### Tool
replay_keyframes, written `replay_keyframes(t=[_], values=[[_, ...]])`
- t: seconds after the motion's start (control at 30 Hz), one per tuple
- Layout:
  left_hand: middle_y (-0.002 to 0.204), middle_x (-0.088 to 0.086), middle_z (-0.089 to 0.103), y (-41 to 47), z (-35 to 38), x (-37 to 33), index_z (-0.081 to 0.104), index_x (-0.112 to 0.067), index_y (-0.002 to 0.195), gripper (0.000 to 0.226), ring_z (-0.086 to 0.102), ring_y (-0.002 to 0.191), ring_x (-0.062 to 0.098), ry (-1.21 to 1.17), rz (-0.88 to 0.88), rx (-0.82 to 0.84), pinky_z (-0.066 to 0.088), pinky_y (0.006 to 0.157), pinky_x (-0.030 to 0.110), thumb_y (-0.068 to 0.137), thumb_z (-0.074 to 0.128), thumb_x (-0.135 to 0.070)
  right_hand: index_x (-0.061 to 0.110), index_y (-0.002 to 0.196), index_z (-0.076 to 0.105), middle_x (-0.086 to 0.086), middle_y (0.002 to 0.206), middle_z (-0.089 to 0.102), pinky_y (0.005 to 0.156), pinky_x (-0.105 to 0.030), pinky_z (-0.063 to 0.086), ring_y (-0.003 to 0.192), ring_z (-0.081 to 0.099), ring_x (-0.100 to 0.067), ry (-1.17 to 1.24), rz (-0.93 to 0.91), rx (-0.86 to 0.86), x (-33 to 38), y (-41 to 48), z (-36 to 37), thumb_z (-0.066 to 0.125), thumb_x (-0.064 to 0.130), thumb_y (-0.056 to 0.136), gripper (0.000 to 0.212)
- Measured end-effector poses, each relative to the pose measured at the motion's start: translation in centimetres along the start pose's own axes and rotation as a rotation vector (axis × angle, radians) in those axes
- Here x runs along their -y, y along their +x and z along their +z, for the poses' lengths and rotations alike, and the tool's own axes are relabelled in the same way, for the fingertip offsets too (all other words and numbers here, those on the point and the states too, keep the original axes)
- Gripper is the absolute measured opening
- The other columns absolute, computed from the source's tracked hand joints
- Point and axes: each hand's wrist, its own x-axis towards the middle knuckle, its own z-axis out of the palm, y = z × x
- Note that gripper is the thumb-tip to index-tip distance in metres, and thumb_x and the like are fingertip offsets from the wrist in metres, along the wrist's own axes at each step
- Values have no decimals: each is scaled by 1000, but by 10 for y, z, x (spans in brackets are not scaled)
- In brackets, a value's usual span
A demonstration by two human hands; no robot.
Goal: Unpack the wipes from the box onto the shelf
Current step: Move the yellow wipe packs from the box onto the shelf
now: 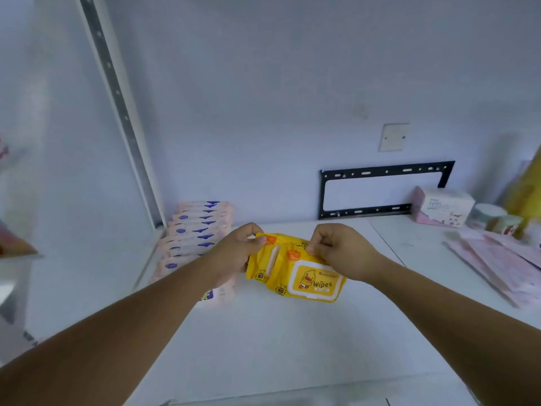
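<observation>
Yellow packs on shelf: placement step; left hand and right hand pinch their tops. Next: release right of pink stack.

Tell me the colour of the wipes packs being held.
Yellow wipes packs with white lids; head view.

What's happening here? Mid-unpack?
A person is stocking a white shelf. The left hand and right hand each pinch the top edge of one of two yellow wipes packs, held side by side low over the shelf. Whether the packs touch it is unclear. A row of pink wipes packs sits at the shelf's left end.
</observation>
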Motion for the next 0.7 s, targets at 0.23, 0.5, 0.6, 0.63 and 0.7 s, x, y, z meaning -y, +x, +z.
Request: replay_keyframes(t=[0.23,0.5,0.6,0.63,0.7], values=[[91,12,55,78,-15,14,58,-23,87,17,53,81,27,22,-65,-51,47,69,35,104,56,-23,21,78,66,7,74,73,63,-24,46,67,63,-6,-26,-22,59,-36,88,9,67,24,93,16],[86,12,47,142,-32,20,60,-32,78,14,44,74,25,156,-113,-192,40,65,38,79,64,-45,17,79,66,-2,78,75,67,-31,53,73,70,-18,-29,-60,130,-62,176,26,68,25,93,16],[76,8,45,156,-41,24,58,-34,72,15,39,61,20,179,-140,-202,34,57,30,85,65,-41,19,75,66,1,73,74,61,-27,48,63,64,-11,-17,-79,157,-67,198,40,67,23,93,18],[74,6,45,161,-44,26,58,-33,74,18,39,60,18,180,-151,-206,34,56,28,90,64,-37,20,74,66,6,70,72,61,-25,46,61,61,-7,-3,-78,164,-69,205,45,67,21,93,20],[76,7,48,174,-52,26,58,-29,81,19,43,61,18,191,-172,-223,37,56,28,99,59,-27,22,72,66,15,64,68,60,-23,43,57,58,0,8,-69,164,-71,217,55,65,18,93,22]])
